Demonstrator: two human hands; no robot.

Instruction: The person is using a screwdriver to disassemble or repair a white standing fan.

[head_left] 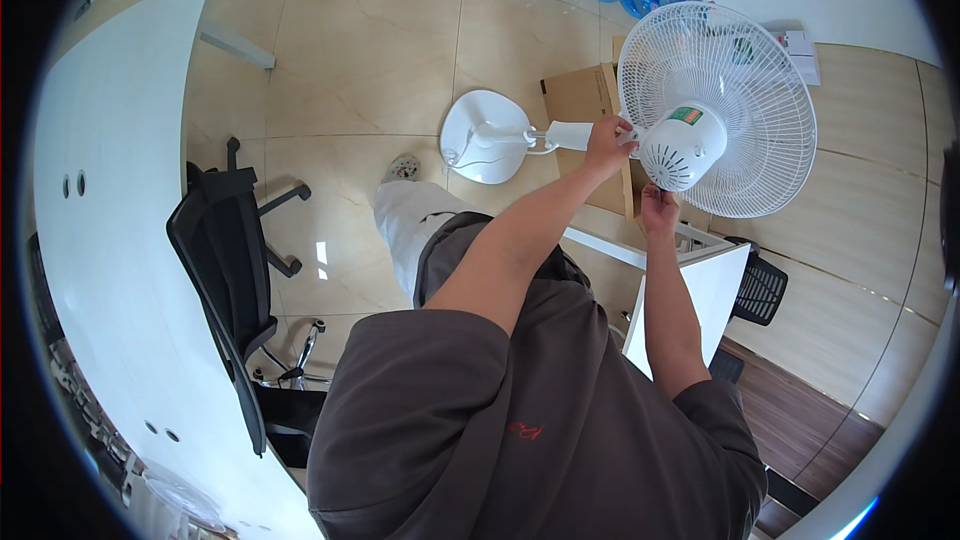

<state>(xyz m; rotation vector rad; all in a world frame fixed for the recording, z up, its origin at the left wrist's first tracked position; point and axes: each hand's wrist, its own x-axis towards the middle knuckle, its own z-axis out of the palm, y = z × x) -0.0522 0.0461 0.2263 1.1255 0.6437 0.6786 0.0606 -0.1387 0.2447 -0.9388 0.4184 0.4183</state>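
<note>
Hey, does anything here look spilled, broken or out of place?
Nothing looks spilled or broken: the white fan shows no visible damage, with both hands at its upper part. The only slightly untidy bit is the thin white cord, which hangs loosely near the base rather than neatly bundled.

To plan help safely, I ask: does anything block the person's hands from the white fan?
Nothing visible does: the left hand is at the neck of the white fan, the right hand under its motor housing.
</note>
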